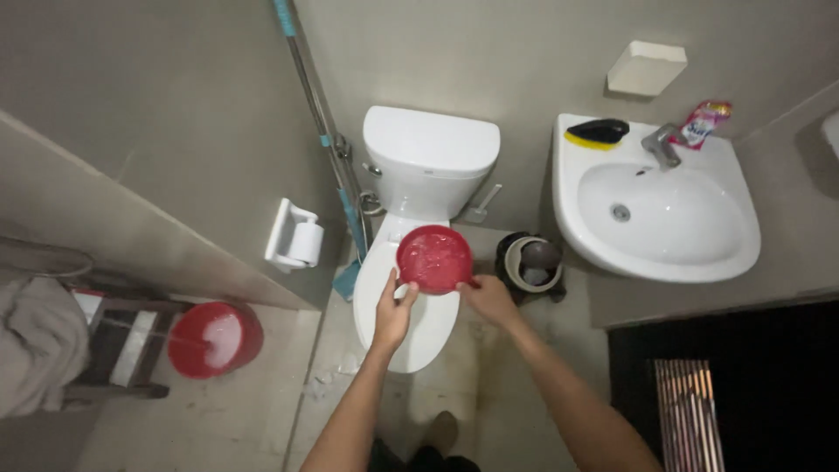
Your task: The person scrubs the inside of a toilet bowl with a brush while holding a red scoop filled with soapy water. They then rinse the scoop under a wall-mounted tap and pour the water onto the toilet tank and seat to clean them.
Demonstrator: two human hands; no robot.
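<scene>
A round red scoop point(434, 258) with water in it is held over the closed white toilet point(411, 297), just above the front of the lid and below the cistern. The left hand point(393, 313) grips its lower left rim, thumb up along the edge and fingers curled underneath. The right hand point(489, 299) closes on the lower right side, where a short handle seems to stick out, though the fingers hide most of it. Both forearms reach up from the bottom of the view. Just right of the toilet a small dark bin point(530, 265) with a swing lid stands on the floor. Beyond it a white sink point(655, 218) juts from the wall, with a black and yellow sponge point(597, 133) and a pink sachet point(702, 122) on its back rim beside the tap point(662, 144). Left of the toilet a mop handle point(328, 140) leans against the wall, near a toilet roll point(306, 242) in a white holder. Further left a red bucket point(214, 339) holding water stands on the floor beside a dark stool.
</scene>
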